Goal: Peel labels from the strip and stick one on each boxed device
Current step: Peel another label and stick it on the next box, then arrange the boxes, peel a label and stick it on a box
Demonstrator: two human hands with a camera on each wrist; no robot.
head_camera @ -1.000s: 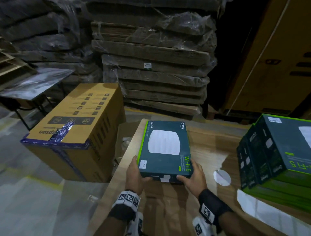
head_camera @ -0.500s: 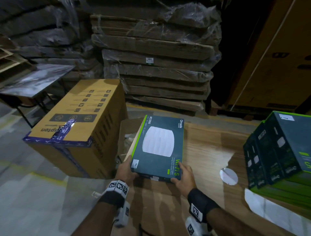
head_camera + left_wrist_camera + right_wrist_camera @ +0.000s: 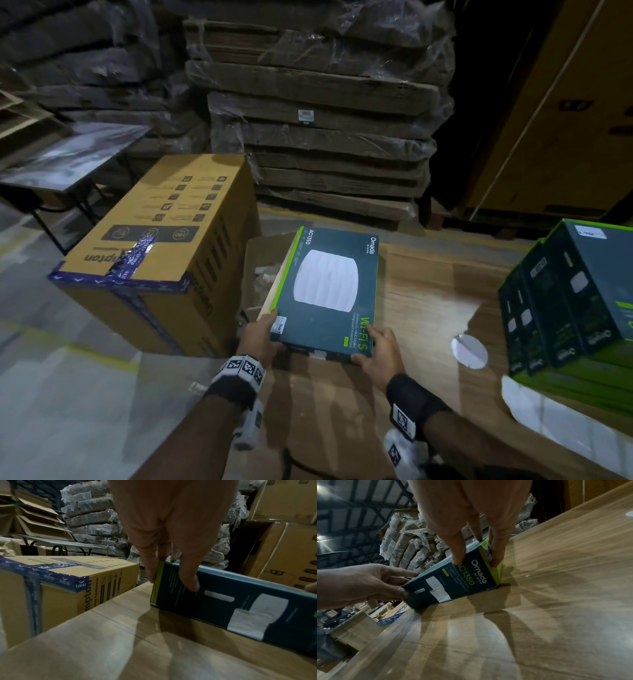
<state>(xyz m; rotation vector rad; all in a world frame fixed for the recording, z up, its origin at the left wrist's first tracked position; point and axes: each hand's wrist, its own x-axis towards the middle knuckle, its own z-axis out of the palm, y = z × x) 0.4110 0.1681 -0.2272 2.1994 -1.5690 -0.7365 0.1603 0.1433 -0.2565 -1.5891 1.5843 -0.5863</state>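
A person stands at a wooden worktop [image 3: 428, 291] in a dim warehouse, holding one boxed device [image 3: 329, 291], a flat dark teal carton with lime green edges and a white round device pictured on its lid. The left hand [image 3: 262, 337] clasps the near left corner, fingers curled over the green side edge. The right hand [image 3: 382, 349] clasps the near right corner, thumb on the front face and fingers down the side. The carton lies lid-up at the left edge of the worktop, with its far end over an open cardboard box [image 3: 260, 270] below that edge. Its long axis runs away from the person, leaning slightly left, and its printed words read sideways. A small white label [image 3: 279, 324] already sits on the lid's near left corner, beside the left thumb. This carton therefore seems finished, and the step in hand looks like moving it aside, possibly into the open box. The next move would call for both hands to keep it level, then turn to the stack of boxed devices [image 3: 568, 301] at the right. No label strip is clearly visible.
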